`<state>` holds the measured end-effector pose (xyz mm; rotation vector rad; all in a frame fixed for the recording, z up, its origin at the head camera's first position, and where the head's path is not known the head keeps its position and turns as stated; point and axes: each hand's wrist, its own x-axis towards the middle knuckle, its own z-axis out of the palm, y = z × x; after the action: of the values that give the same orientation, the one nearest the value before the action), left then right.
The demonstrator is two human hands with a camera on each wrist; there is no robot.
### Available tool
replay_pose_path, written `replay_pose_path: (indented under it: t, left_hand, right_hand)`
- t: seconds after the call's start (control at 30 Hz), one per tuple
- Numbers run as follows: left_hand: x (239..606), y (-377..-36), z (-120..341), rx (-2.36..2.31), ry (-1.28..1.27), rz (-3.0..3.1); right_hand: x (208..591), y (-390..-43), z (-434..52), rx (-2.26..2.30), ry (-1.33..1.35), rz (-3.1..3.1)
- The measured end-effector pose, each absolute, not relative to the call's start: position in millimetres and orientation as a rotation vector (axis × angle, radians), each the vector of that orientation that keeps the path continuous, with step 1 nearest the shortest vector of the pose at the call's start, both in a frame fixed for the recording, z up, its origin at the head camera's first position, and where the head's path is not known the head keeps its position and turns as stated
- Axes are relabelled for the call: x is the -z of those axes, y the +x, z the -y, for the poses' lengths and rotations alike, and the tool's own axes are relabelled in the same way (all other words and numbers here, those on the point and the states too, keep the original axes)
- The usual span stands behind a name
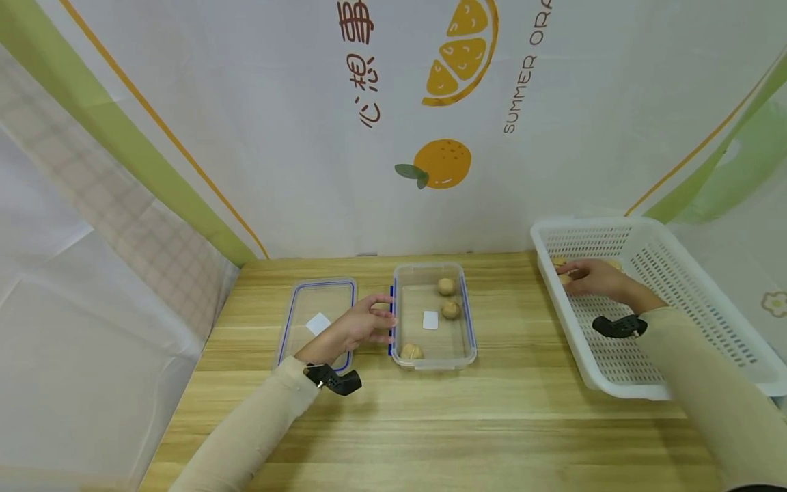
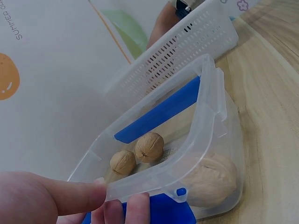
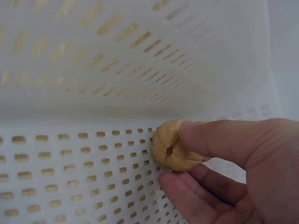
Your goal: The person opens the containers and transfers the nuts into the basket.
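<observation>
Walnut (image 3: 170, 151) pinched by right hand (image 3: 233, 172) inside basket (image 3: 93, 177).
Light, hard, round; likely rolls. Left hand (image 2: 56, 198) fingers rest straight on container (image 2: 205, 116) rim.

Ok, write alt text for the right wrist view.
The right hand pinches a walnut between thumb and fingers, just above the perforated floor of a white plastic basket. The basket's slotted wall rises behind it.

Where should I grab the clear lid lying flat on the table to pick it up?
The lid lies flat beside the clear box, so nothing sticks up to hold. Probably best to pinch its near short edge from the front, thumb on top, fingers sliding under the blue-lined rim.
</observation>
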<state>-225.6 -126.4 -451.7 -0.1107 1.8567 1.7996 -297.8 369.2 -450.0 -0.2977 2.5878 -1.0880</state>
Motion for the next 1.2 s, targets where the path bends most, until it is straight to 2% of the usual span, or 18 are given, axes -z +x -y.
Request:
replay_pose_path:
  t: [0.53,1.2]
  left_hand:
    - [450,-223,124,-1.796,-0.102,-1.876]
    - [448,-222,123,-1.807,-0.069,-1.862]
  right_hand:
    - [413,-289,-361,0.914,-0.349,-2.704]
    - [382,-289,-345,0.964,-0.418,-2.793]
